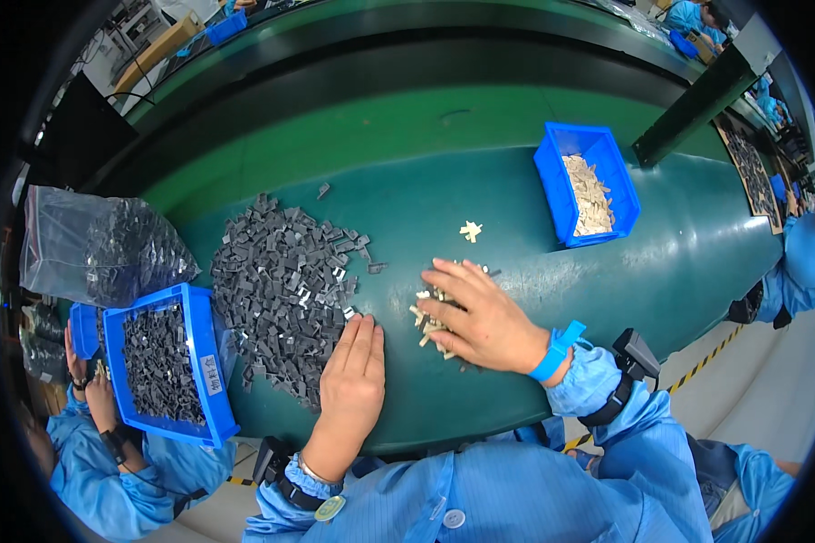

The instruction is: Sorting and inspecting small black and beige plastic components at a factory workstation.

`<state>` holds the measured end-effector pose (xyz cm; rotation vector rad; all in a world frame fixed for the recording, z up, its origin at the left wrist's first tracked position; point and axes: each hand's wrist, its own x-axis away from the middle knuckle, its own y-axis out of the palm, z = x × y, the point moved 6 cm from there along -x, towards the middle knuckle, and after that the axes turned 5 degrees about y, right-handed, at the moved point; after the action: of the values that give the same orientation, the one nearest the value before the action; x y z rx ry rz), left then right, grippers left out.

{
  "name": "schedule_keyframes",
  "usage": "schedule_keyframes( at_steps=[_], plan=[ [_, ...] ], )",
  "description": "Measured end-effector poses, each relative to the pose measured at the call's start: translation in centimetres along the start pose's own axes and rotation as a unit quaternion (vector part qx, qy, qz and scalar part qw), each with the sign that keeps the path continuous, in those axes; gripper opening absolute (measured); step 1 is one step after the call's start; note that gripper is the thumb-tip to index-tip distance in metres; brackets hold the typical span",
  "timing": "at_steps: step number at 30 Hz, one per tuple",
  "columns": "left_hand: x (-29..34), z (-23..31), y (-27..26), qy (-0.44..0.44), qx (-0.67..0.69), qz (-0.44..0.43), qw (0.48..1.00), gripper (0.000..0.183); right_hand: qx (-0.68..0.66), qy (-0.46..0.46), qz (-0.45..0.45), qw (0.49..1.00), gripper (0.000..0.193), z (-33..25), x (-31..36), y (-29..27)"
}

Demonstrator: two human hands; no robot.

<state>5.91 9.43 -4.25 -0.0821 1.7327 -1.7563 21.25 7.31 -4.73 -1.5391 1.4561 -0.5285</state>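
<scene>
My left hand [351, 385] lies flat, fingers stretched out side by side, along the right edge of a large heap of small dark grey plastic pieces [281, 290]. Its fingertips touch the border of that heap. My right hand [487, 321] is spread, palm down, over a small pile of cream-coloured pieces [426, 330] mixed with some dark ones. The palm hides part of that pile. Farther from me, a little cluster of cream pieces [471, 232] rests apart on the green table [407, 208].
A blue bin [589, 240] of cream pieces stands at the back right. At left are a blue crate [210, 362] of dark pieces and a clear plastic bag [109, 249] of dark pieces. A co-worker's hand [101, 398] is beside the crate. A dark post [697, 113] rises at right.
</scene>
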Motion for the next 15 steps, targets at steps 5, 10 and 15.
schedule_keyframes(
  at_steps=[5, 10, 15],
  plan=[
    [0.1, -0.3, 0.2, 0.005, 0.0, 0.015, 1.0, 0.03, 0.006, 0.003, 0.058, 0.998, 0.035, 0.4, -0.8, -2.1],
    [0.2, -0.6, 0.2, -0.003, 0.011, 0.043, 0.999, 0.029, 0.035, 0.092, 0.113, 0.989, 0.032, 5.0, -1.8, -3.0],
    [0.3, -0.9, 0.3, -0.013, 0.018, 0.043, 0.999, 0.03, -0.003, 0.035, 0.076, 0.996, 0.03, 1.8, 0.1, -1.9]
  ],
)
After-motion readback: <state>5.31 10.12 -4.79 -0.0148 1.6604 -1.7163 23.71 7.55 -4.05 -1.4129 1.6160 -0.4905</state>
